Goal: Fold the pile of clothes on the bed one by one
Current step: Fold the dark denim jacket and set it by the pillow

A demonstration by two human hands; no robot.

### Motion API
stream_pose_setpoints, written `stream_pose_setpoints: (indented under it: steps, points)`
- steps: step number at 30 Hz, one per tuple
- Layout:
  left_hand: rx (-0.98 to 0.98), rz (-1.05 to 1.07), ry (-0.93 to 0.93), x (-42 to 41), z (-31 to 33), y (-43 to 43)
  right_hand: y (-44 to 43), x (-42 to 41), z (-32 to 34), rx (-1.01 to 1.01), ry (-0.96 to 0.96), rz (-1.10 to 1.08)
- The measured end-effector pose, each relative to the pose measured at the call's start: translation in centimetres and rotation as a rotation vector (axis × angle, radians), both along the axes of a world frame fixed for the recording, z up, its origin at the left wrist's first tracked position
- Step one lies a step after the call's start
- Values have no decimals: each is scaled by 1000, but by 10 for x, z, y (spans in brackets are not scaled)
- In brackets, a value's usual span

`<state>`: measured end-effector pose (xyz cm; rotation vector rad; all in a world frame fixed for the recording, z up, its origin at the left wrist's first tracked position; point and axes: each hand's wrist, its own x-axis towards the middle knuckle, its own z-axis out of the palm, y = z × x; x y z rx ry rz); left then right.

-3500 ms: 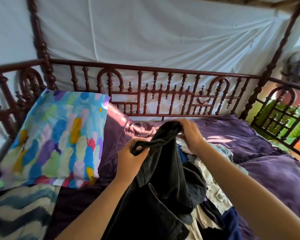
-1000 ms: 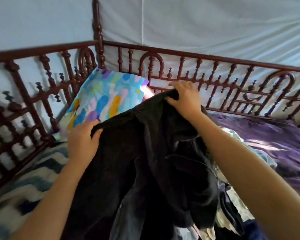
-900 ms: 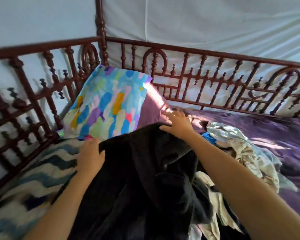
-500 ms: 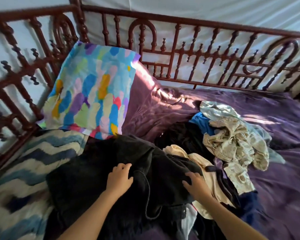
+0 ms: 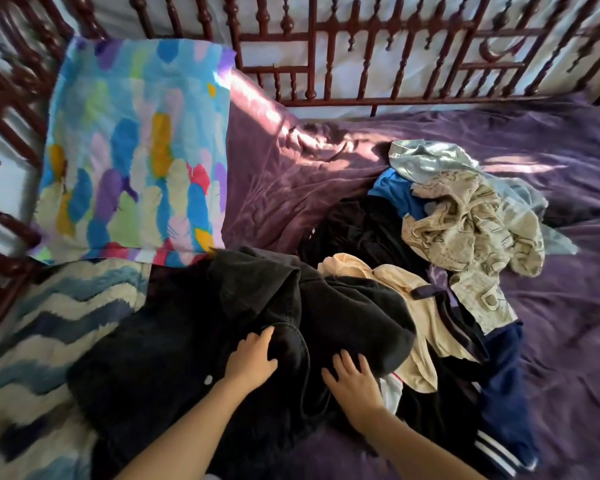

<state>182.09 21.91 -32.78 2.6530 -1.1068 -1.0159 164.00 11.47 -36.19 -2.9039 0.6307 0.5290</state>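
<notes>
Nearest me, my left hand (image 5: 253,362) and right hand (image 5: 355,382) lie flat on the black garment (image 5: 187,341), fingers (image 5: 336,362) spread and pressing, pinching nothing. I judge I am at the spreading step on the first piece: heavy, denim-like cloth with a stitched seam and a pale button, still bunched into a hump on its right. The next move probably calls for pulling that hump flat before any fold. It lies on the near left of the bed (image 5: 551,358), partly over a fuzzy blue-and-cream zigzag blanket (image 5: 49,323). Just right and farther sits the pile of clothes (image 5: 465,230), crumpled cream, navy, grey-print and shiny pale-blue pieces. Farther left leans a bright feather-print pillow (image 5: 136,150), against the turned wooden railing (image 5: 326,46).
</notes>
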Motion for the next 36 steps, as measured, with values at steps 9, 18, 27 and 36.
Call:
stream_pose_setpoints:
  steps: [9,18,27,36]
  points:
    - [-148,34,36,10,-5,-16,-33,9,85,297,-548,-237]
    - [-754,22,254,23,99,-25,-88,6,246,518,-1023,-654]
    - [-1012,0,-464,26,195,-42,-84,22,431,475,-1410,-448]
    - [-1091,144,48,-2,294,-84,-80,-7,531,414,-1563,-337]
